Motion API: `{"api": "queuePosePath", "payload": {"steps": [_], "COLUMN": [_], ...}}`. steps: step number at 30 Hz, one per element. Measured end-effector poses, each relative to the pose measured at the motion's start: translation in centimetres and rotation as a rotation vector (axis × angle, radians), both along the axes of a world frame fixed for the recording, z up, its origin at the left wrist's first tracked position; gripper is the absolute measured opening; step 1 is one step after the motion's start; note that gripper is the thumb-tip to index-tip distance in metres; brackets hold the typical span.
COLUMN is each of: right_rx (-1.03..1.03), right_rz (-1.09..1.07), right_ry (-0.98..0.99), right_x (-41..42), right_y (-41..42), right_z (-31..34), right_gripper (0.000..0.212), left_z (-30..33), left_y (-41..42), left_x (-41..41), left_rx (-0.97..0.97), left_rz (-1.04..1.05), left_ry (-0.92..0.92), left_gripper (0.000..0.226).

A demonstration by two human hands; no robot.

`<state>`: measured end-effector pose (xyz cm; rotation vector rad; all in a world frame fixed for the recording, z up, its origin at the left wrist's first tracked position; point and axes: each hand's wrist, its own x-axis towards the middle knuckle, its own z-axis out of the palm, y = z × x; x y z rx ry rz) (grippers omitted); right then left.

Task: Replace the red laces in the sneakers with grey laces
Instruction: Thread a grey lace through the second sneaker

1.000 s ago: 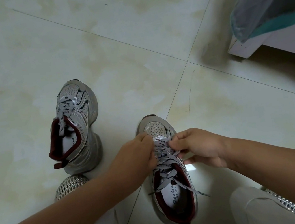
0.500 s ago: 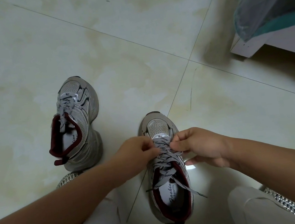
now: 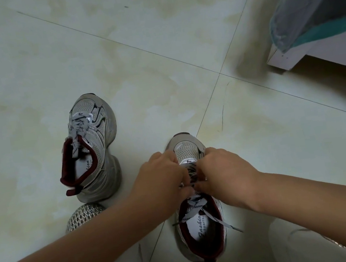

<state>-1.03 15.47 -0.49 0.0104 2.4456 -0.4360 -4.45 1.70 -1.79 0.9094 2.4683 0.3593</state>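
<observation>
— What's nearest?
— A grey mesh sneaker with maroon lining on the pale tiled floor; grey patterned lace ends trail across its opening.
— The hands?
— The left hand and right hand both pinch the lace over the tongue, fingers curled.
— Farther?
— A second matching sneaker, grey-laced.

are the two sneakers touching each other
Apart. The head view shows bare floor tile between the left sneaker and the sneaker being laced.
</observation>
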Motion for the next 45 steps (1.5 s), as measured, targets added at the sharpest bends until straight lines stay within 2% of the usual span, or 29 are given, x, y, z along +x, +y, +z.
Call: {"api": "queuePosePath", "payload": {"steps": [3,6,9,13,16,19,22,23,25,28,30,33,36,39,41,43,45], "right_rx": [-0.035,-0.165,-0.406,-0.583,-0.681,-0.689,-0.640,-0.664,-0.763,-0.939,-1.005,-0.918,-0.748,-0.713,-0.793,-0.895,-0.965], "right_rz": [0.005,-0.056,-0.273,-0.578,-0.718,-0.672,-0.579,-0.593,-0.692,-0.877,-0.962,-0.896,-0.702,-0.618,-0.692,-0.800,-0.880], "right_ry": [-0.046,-0.113,-0.089,-0.021,-0.078,-0.223,-0.193,-0.198,-0.260,-0.337,-0.346,-0.321,-0.309,-0.288,-0.322,-0.370,-0.402], "right_x": [0.1,0.4,1.3,3.4,3.7,2.4,1.2,0.9,0.5,1.0,1.2,0.9,0.0,-0.7,-0.8,-0.5,-0.2], "right_y": [-0.3,0.1,1.4,2.0,2.0,1.6,1.0,1.0,1.4,2.5,2.7,2.5,2.0,2.0,2.6,3.1,3.3], "right_z": [-0.7,-1.1,-1.0,-1.7,-2.6,-2.4,-2.1,-2.1,-2.3,-2.4,-2.5,-2.6,-2.4,-2.3,-2.5,-2.7,-2.9], "right_gripper": [0.011,0.022,0.028,0.028,0.025,0.045,0.030,0.031,0.033,0.027,0.024,0.026,0.033,0.037,0.034,0.029,0.026], "left_z": [-0.1,-0.7,-1.9,-3.0,-2.9,-2.1,-1.6,-1.6,-1.7,-1.5,-1.4,-1.5,-1.2,-1.4,-2.0,-2.3,-2.3], "left_y": [0.6,0.0,-1.6,-3.1,-2.7,-1.7,-1.0,-1.0,-1.3,-1.9,-1.8,-1.1,-0.5,-0.2,-0.6,-1.1,-1.3], "left_x": [0.3,1.3,2.0,3.2,2.7,1.7,1.1,1.0,0.6,0.8,0.7,-0.1,-1.0,-1.3,-1.3,-1.0,-0.8], "left_rx": [-0.033,0.111,0.301,0.442,0.453,0.352,0.193,0.179,0.247,0.572,0.643,0.467,0.162,0.137,0.240,0.434,0.502], "left_rz": [-0.020,-0.002,0.098,0.332,0.347,0.336,0.277,0.284,0.422,0.820,0.946,0.849,0.478,0.361,0.544,0.812,0.899], "left_ry": [0.033,0.014,-0.050,-0.131,-0.154,-0.186,-0.187,-0.211,-0.407,-0.854,-0.941,-0.824,-0.478,-0.370,-0.511,-0.754,-0.871], "left_gripper": [0.023,0.020,0.019,0.005,0.005,0.021,0.029,0.029,0.028,0.026,0.028,0.027,0.030,0.031,0.031,0.029,0.029]}}
